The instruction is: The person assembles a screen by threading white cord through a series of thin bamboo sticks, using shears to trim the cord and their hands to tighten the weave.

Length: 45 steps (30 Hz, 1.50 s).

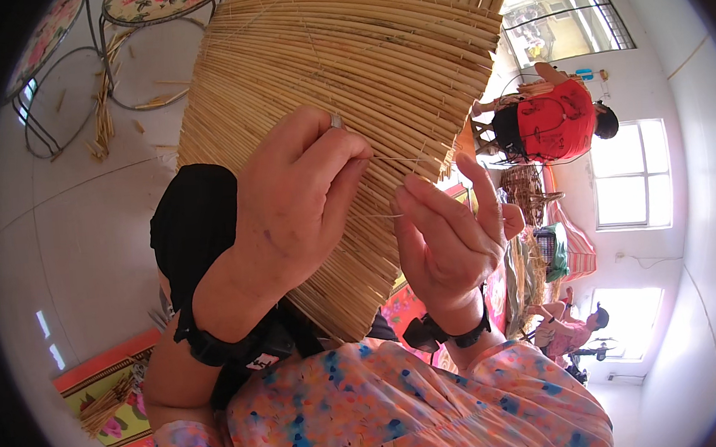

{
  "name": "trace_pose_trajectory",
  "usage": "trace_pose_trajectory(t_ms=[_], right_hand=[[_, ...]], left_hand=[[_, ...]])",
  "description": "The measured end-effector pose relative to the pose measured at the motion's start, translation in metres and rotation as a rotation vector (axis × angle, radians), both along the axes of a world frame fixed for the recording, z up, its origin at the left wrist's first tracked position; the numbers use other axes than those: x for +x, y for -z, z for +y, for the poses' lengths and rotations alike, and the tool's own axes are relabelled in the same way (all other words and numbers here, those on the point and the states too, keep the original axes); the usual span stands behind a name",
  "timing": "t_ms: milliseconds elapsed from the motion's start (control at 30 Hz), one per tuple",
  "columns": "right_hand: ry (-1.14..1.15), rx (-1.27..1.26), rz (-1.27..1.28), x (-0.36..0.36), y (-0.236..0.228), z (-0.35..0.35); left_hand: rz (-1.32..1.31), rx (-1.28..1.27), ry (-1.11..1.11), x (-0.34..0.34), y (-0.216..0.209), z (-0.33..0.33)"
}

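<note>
A mat of straw-coloured stalks, tied side by side with thin stitches, lies across my lap and stretches away from me. My left hand, with a ring on one finger, is over the middle of the mat, its thumb and forefinger pinched on a fine pale thread. Toward the mat's right edge, my right hand has its thumb and forefinger pressed together on the thread, other fingers partly raised. Between the hands the thread runs close above the stalks. Whether a needle is on it cannot be made out.
Two round stools with floral seats stand at the far left, with loose stalks on the floor. A person in red sits at the right, another lower down. Woven baskets stand between them. A patterned mat lies at lower left.
</note>
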State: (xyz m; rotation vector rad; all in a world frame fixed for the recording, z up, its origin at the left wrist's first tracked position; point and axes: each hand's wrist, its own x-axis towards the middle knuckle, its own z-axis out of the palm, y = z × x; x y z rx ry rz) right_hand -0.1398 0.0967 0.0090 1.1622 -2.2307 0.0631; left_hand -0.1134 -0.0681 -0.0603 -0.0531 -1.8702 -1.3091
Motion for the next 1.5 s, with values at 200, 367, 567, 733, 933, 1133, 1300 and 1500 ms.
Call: trace_pose_trajectory(t_ms=[200, 367, 567, 733, 933, 1133, 1300, 1500], right_hand=[[-0.047, -0.002, 0.048, -0.004, 0.001, -0.003], [-0.064, -0.034, 0.036, -0.006, 0.002, -0.002], [-0.091, -0.069, 0.047, -0.009, 0.007, -0.002], [-0.074, -0.047, -0.030, -0.002, 0.003, -0.004], [-0.075, -0.053, -0.049, -0.002, 0.004, -0.004], [-0.105, -0.081, 0.021, -0.008, 0.008, -0.003], [-0.111, -0.086, 0.001, -0.009, 0.009, -0.002], [-0.111, -0.090, 0.000, -0.010, 0.009, -0.002]], left_hand=[[0.045, -0.086, -0.087, 0.000, 0.000, 0.001], [0.072, -0.205, -0.147, 0.006, -0.007, -0.007], [0.117, -0.246, -0.187, 0.006, -0.009, -0.008], [0.106, -0.278, -0.198, 0.006, -0.010, -0.009], [0.125, -0.319, -0.235, 0.008, -0.013, -0.011], [0.163, -0.329, -0.253, 0.006, -0.013, -0.008], [0.117, -0.302, -0.190, 0.009, -0.017, -0.007], [0.088, -0.327, -0.186, 0.011, -0.019, -0.007]])
